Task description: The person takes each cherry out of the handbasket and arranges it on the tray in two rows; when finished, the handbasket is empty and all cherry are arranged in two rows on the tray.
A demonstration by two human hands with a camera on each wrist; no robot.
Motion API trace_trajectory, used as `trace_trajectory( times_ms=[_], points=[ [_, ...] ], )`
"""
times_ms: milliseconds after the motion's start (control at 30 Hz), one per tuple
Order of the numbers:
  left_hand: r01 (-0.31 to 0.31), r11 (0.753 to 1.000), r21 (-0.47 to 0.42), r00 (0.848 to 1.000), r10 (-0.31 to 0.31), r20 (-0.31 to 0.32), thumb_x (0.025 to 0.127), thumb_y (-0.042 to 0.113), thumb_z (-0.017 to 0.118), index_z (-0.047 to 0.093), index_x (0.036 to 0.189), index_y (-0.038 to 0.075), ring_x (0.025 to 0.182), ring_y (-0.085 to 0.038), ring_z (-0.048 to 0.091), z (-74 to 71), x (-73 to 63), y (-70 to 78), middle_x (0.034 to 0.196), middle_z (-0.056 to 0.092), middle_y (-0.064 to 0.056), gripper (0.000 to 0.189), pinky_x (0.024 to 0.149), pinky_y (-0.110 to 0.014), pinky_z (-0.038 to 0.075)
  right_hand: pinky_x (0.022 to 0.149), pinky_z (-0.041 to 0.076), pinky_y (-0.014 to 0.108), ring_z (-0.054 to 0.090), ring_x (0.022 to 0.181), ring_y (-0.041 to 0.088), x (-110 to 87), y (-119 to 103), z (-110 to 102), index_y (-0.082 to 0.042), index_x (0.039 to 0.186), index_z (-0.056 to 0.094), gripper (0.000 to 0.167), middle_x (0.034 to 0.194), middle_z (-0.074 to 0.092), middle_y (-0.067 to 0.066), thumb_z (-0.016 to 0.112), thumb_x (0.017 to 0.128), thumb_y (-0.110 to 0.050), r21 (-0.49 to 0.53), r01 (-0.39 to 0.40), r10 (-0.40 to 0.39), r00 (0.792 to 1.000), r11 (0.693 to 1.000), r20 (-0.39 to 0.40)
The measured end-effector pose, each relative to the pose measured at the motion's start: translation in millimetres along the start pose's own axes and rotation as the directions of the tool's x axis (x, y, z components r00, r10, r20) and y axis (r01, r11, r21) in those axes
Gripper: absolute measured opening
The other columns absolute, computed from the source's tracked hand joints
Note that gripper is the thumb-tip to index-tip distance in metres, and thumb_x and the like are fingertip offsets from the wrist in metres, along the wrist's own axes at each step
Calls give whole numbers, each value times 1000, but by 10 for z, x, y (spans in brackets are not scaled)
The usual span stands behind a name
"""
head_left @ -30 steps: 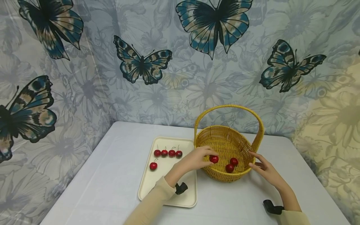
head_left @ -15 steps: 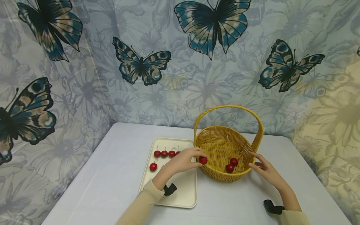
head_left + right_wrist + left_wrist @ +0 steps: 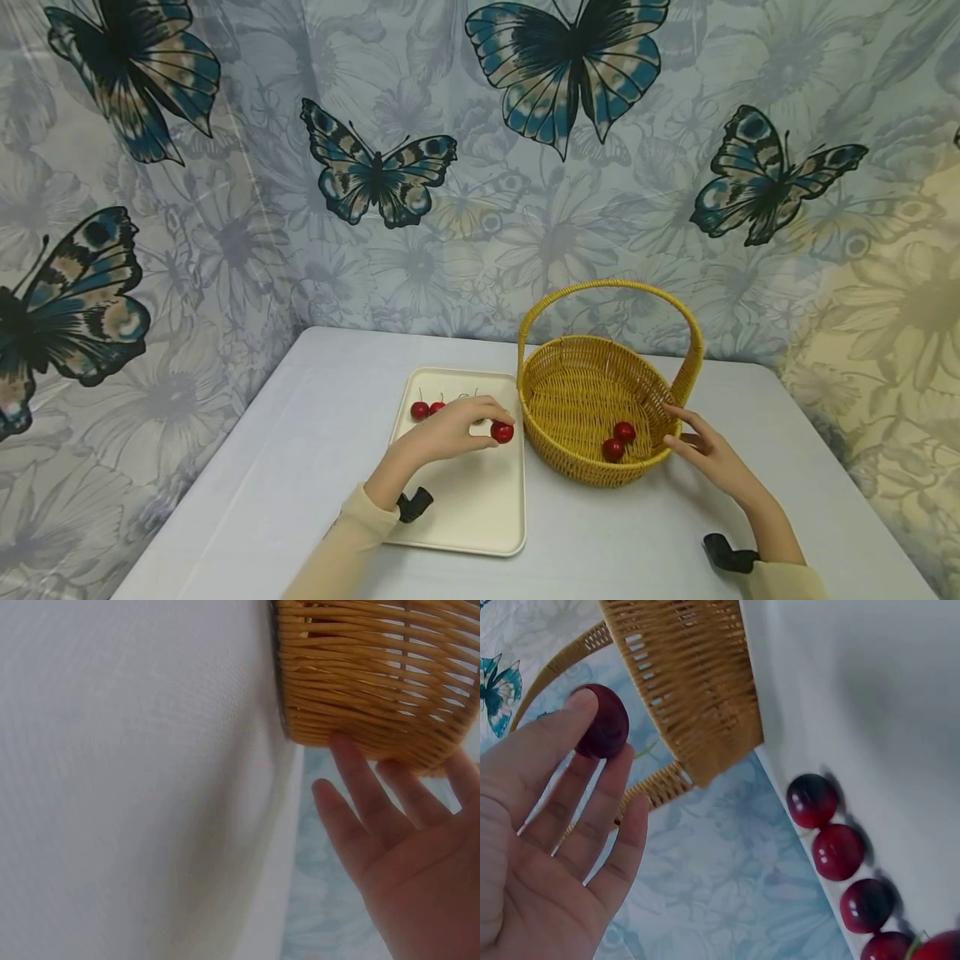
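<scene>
So the yellow woven basket has two red cherries in it, close together in the near right part of the bottom. Just left of it on the bench there's a cream tray with more fruit lined up toward its far end. From the head view I only get two of those tray cherries, plus a couple of thin stems poking up past the left hand, which blocks the rest. Left wrist view helps: at least five there, though the ones at the bottom edge get cropped.

As for the hands, the left one has a single cherry, the held cherry, pinched between thumb and fingers, up over the tray's right side and near the basket. The thumb covers a bit of it in the wrist view, and there's what looks like a green stem behind the fingers.

The right hand is relaxed, fingers fairly straight and resting at the basket's right side, not wrapped round anything. Its wrist view cuts off the thumb and most of the basket, so I can't tell if every fingertip touches.
</scene>
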State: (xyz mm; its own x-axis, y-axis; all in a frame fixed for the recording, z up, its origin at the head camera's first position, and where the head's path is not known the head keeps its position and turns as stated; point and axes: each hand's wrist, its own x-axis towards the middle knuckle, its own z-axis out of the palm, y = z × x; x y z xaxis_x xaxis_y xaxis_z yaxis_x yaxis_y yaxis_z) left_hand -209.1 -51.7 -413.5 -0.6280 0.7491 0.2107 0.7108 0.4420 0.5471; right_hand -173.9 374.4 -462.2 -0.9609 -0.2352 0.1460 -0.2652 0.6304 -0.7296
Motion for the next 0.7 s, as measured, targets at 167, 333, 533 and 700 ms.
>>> trace_trajectory(
  times_ms=[167, 333, 533, 700],
  points=[
    [33, 999, -1, 999, -33, 15, 83, 16, 69, 63, 117, 15, 112, -11, 52, -50, -128, -85, 115, 60, 6, 34, 99, -28, 41, 77, 48, 20, 42, 98, -17, 2, 7, 0, -7, 144, 30, 52, 141, 31, 25, 50, 96, -18, 3, 12, -12, 1000, 1000, -2],
    [90, 996, -26, 996, -90, 9, 83, 15, 70, 64, 116, 15, 119, -15, 50, -93, -231, -176, 118, 60, 5, 34, 100, -31, 41, 77, 48, 20, 41, 98, -17, 6, 16, 2, -7, 143, 31, 52, 140, 32, 25, 50, 96, -18, -7, 18, -18, 1000, 1000, -7],
    [121, 990, -67, 992, -120, 23, 83, 15, 70, 65, 113, 19, 106, -7, 54, -149, -309, -288, 112, 60, 9, 31, 92, -36, 47, 77, 48, 20, 41, 98, -18, 0, -11, 3, -6, 143, 31, 52, 139, 32, 26, 50, 96, -18, -20, 22, -22, 1000, 1000, -11],
    [145, 985, -94, 989, -141, 44, 82, 11, 70, 66, 114, 11, 102, -11, 57, -185, -355, -380, 109, 63, 4, 32, 90, -41, 48, 78, 49, 23, 47, 101, -8, -4, -26, -1, -6, 143, 31, 52, 138, 32, 25, 50, 96, -17, -23, 30, -31, 999, 999, -18]
  ],
)
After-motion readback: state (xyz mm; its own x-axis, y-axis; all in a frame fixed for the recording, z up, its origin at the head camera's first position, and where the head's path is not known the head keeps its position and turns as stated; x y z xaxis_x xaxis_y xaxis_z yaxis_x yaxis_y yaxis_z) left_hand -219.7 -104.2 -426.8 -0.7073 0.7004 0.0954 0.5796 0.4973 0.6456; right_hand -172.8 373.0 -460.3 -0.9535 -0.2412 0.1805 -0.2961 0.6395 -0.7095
